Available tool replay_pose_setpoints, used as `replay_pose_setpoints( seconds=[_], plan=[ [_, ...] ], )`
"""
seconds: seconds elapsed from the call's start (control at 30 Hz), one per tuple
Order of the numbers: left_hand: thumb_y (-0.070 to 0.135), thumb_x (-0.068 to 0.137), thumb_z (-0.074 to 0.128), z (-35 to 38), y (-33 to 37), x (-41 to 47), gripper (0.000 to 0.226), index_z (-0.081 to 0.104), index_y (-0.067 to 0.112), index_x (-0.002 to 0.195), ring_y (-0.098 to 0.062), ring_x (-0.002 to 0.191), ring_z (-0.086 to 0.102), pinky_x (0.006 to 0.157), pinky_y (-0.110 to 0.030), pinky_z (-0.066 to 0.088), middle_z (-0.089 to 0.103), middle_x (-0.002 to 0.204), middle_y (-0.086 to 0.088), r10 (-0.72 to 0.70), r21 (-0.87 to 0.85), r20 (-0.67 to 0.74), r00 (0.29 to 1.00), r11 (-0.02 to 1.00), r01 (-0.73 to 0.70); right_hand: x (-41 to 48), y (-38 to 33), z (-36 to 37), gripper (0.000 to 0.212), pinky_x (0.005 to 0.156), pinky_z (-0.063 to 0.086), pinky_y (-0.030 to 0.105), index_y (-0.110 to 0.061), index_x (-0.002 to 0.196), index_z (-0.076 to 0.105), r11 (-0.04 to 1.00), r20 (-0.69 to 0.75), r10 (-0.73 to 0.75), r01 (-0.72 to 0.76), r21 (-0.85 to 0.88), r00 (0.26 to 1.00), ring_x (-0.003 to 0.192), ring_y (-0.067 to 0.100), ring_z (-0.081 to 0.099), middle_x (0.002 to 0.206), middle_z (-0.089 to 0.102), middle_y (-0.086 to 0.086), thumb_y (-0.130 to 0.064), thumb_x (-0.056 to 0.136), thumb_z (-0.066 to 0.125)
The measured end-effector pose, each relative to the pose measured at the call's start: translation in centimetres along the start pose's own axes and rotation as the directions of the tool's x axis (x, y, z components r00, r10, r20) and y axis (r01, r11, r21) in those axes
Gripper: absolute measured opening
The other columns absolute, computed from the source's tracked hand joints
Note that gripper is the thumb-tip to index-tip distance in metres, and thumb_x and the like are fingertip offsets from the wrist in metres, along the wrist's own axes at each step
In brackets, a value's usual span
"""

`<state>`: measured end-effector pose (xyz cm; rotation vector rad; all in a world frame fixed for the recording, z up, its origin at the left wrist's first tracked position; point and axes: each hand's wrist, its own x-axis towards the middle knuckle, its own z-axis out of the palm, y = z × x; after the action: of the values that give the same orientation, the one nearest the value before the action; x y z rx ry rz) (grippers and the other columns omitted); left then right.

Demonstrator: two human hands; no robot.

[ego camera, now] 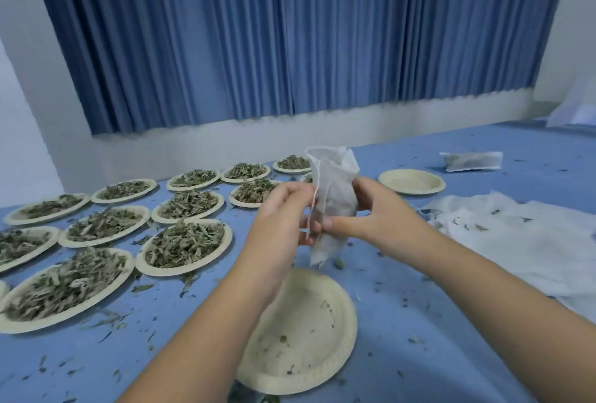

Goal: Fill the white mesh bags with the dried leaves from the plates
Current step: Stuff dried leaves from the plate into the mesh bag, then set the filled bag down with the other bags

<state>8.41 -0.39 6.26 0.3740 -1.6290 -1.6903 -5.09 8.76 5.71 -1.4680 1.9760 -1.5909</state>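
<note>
left hand (283, 212) pinches drawstring (313, 206) | right hand (382, 209) grips mesh bag (337, 190) (contents indistinct) | bag's far side hidden

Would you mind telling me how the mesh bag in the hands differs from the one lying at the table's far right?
The held bag stands upright, held by the left hand and right hand; the far bag lies flat, untouched. The held bag's top is open and ruffled; the far bag's edges look straight. Both are white mesh with dark leaves showing through.
</note>
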Motion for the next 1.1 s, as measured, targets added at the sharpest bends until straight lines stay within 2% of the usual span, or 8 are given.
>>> replay_pose_setpoints(
  seconds=[0.23,0.4,0.57,0.67,0.77,0.87,0.97,1.1],
  plan=[
    [0.027,0.093,0.054,8.7,-5.4,6.6,0.006,0.058,0.026,0.088,-0.017,0.070,0.065,0.067,-0.033,0.047,0.061,0.086,0.008,-0.111,0.397,0.082,0.990,0.915,0.070,1.4,4.7,-10.0,0.034,0.059,0.055,0.030,-0.014,0.097,0.065,0.967,-0.322,0.253,-0.252,0.047,0.912,0.080,0.017,0.068,0.096,0.071,0.008,-0.035,0.074,0.079],
    [0.023,0.093,0.050,11.7,-10.3,9.9,0.018,0.057,0.019,0.077,-0.018,0.064,0.055,0.056,-0.024,0.041,0.058,0.074,-0.001,-0.362,0.726,0.291,0.886,0.687,0.042,4.3,8.2,-17.4,0.032,0.060,0.053,0.027,-0.009,0.100,0.066,0.935,-0.429,0.344,-0.345,0.078,0.835,0.091,0.022,0.068,0.097,0.070,0.008,-0.032,0.079,0.073],
    [0.043,0.094,0.053,13.0,-12.2,12.4,0.027,0.050,0.022,0.076,-0.015,0.060,0.045,0.056,-0.028,0.034,0.051,0.070,0.001,-0.434,0.857,0.268,0.860,0.516,-0.007,7.3,13.4,-23.9,0.027,0.073,0.058,0.041,-0.008,0.090,0.060,0.850,-0.560,0.433,-0.527,-0.008,0.706,0.076,0.025,0.065,0.089,0.066,0.011,-0.029,0.080,0.074],
    [0.052,0.093,0.048,13.9,-12.5,12.9,0.027,0.052,0.027,0.084,-0.013,0.072,0.052,0.064,-0.029,0.039,0.058,0.082,0.006,-0.480,0.932,0.251,0.841,0.355,-0.075,8.8,15.6,-26.3,0.028,0.062,0.056,0.036,-0.004,0.083,0.058,0.776,-0.601,0.492,-0.630,-0.024,0.630,0.065,0.025,0.063,0.080,0.064,0.013,-0.028,0.079,0.073],
    [0.053,0.094,0.042,14.8,-12.5,12.8,0.029,0.045,0.027,0.081,-0.014,0.077,0.049,0.060,-0.029,0.034,0.053,0.083,0.008,-0.475,0.968,0.228,0.850,0.207,-0.144,10.8,16.4,-27.6,0.038,0.077,0.052,0.038,0.000,0.094,0.057,0.748,-0.658,0.474,-0.661,-0.050,0.586,0.084,0.030,0.063,0.091,0.061,0.015,-0.035,0.082,0.069],
    [0.055,0.093,0.041,15.0,-12.6,12.8,0.031,0.044,0.027,0.079,-0.014,0.078,0.049,0.061,-0.029,0.033,0.053,0.083,0.009,-0.475,0.973,0.210,0.855,0.189,-0.134,11.9,16.8,-28.2,0.056,0.075,0.042,0.038,0.003,0.123,0.050,0.754,-0.669,0.437,-0.651,-0.092,0.601,0.094,0.033,0.057,0.095,0.050,0.011,-0.042,0.090,0.059],
    [0.055,0.093,0.042,14.7,-12.6,12.9,0.030,0.045,0.027,0.080,-0.013,0.078,0.050,0.063,-0.029,0.035,0.055,0.084,0.009,-0.475,0.971,0.209,0.855,0.206,-0.123,11.3,17.9,-28.2,0.048,0.063,0.036,0.031,0.005,0.118,0.053,0.723,-0.643,0.435,-0.670,-0.169,0.630,0.076,0.029,0.050,0.086,0.050,0.010,-0.034,0.091,0.058],
    [0.053,0.093,0.043,14.7,-12.6,12.6,0.028,0.046,0.028,0.081,-0.012,0.075,0.049,0.061,-0.028,0.034,0.054,0.083,0.009,-0.470,0.968,0.217,0.856,0.219,-0.125,9.8,18.3,-27.9,0.039,0.061,0.038,0.031,-0.005,0.120,0.052,0.747,-0.626,0.418,-0.641,-0.174,0.658,0.079,0.026,0.051,0.099,0.053,0.013,-0.027,0.089,0.060]
  ],
)
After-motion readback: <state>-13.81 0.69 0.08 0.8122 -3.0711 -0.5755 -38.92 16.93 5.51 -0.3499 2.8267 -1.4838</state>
